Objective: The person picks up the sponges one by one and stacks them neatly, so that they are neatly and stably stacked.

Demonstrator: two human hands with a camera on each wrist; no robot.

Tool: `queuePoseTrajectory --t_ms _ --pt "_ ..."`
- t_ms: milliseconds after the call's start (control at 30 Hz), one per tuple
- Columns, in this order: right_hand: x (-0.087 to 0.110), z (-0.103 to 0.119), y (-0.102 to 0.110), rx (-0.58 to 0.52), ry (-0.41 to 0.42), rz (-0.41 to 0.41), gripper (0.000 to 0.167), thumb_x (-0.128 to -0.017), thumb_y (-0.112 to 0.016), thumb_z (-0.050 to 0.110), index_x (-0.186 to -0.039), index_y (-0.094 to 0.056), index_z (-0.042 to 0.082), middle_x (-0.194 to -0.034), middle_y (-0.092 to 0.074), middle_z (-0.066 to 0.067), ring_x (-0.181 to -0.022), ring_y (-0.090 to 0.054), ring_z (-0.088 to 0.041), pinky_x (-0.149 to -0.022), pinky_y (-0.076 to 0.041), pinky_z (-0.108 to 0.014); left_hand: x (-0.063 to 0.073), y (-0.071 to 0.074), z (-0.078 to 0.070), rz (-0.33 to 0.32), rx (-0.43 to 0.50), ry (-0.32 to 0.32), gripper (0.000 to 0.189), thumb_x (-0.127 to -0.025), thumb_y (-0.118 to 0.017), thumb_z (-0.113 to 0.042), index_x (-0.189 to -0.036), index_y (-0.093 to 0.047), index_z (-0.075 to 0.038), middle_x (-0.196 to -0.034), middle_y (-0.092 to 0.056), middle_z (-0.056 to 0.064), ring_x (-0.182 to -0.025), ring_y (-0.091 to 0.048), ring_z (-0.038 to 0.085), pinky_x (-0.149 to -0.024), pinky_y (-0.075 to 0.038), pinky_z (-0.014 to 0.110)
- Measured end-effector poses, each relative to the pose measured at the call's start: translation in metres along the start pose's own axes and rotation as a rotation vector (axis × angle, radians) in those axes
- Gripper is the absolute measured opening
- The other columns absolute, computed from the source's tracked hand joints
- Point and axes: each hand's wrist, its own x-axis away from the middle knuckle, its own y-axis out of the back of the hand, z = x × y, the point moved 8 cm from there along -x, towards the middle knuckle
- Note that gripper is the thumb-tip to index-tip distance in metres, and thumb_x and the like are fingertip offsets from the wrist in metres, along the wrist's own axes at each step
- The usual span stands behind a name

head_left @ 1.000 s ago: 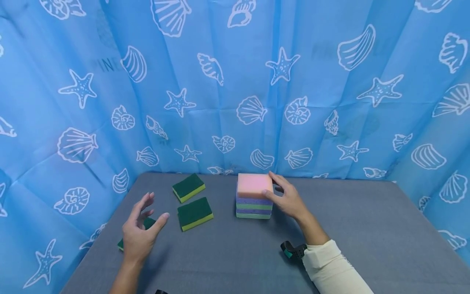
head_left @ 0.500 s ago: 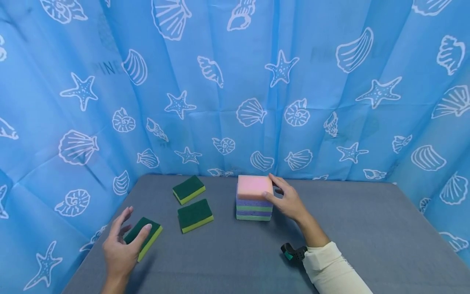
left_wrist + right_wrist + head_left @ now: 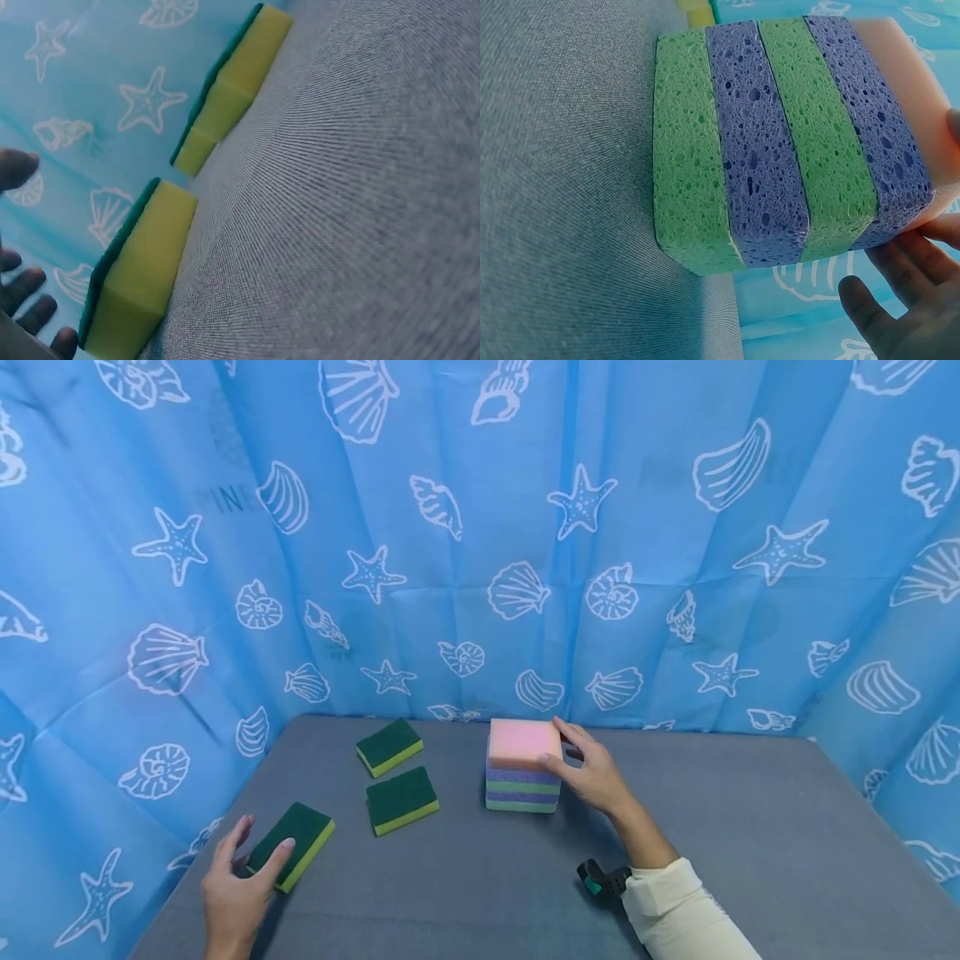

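Note:
In the head view, my left hand (image 3: 236,893) hovers over the near-left green-and-yellow scouring sponge (image 3: 296,843), thumb above its top and fingers along its left side. The left wrist view shows this hand's fingers (image 3: 26,292) spread, with no clear grip on a sponge. My right hand (image 3: 596,772) holds the pink sponge (image 3: 525,742) at its right side, thumb in front and fingers behind. That pink sponge tops a neat stack of alternating purple and green sponges (image 3: 780,150). In the right wrist view, one finger (image 3: 862,304) stands away from the stack.
Two more green-and-yellow sponges lie between my left hand and the stack: a far one (image 3: 388,747) and a nearer one (image 3: 402,802). All rest on a grey cloth-covered table (image 3: 465,893). A blue seashell curtain (image 3: 480,543) encloses the back and sides.
My left hand has moved left and toward me, uncovering most of the near-left sponge it had been hiding. The right hand keeps its place on the pink sponge.

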Motion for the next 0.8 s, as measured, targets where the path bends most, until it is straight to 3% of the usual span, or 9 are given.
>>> queuePoseTrajectory --t_ms 167,267,600,800 --pt "-0.001 0.003 0.001 0.002 0.007 0.004 0.067 -0.09 -0.069 0.02 -0.146 -0.039 -0.002 -0.141 -0.045 -0.02 -0.124 -0.046 -0.035 -0.093 -0.043 -0.056 -0.003 0.002 0.018 0.053 -0.119 0.146 0.09 -0.089 -0.066 -0.046 -0.15 -0.023 0.004 -0.147 -0.022 0.033 -0.134 -0.018 0.052 -0.104 -0.017 0.065" --pt "-0.001 0.004 0.001 0.003 0.009 0.006 0.067 -0.09 -0.069 0.02 -0.146 -0.039 -0.003 -0.141 -0.045 -0.021 -0.124 -0.046 -0.035 -0.092 -0.043 -0.055 -0.003 0.004 0.025 0.088 -0.2 0.197 0.096 -0.087 -0.065 -0.052 -0.15 -0.021 0.006 -0.145 -0.021 0.036 -0.131 -0.019 0.055 -0.103 -0.016 0.065" --pt "0.002 0.003 -0.002 -0.016 0.004 0.018 0.067 -0.091 -0.068 0.019 -0.146 -0.038 -0.003 -0.142 -0.044 -0.021 -0.125 -0.045 -0.036 -0.093 -0.041 -0.058 0.002 0.004 0.041 0.298 -0.389 0.254 0.116 -0.079 -0.067 -0.062 -0.144 -0.016 0.019 -0.127 -0.029 0.04 -0.116 -0.03 0.057 -0.099 -0.024 0.065" --pt "0.001 0.001 0.001 -0.015 0.008 0.01 0.066 -0.091 -0.068 0.018 -0.146 -0.037 -0.002 -0.141 -0.044 -0.021 -0.125 -0.045 -0.035 -0.093 -0.042 -0.056 0.005 -0.001 0.044 0.362 -0.457 0.244 0.122 -0.072 -0.072 -0.065 -0.143 -0.019 0.019 -0.126 -0.027 0.042 -0.115 -0.029 0.06 -0.096 -0.026 0.067"
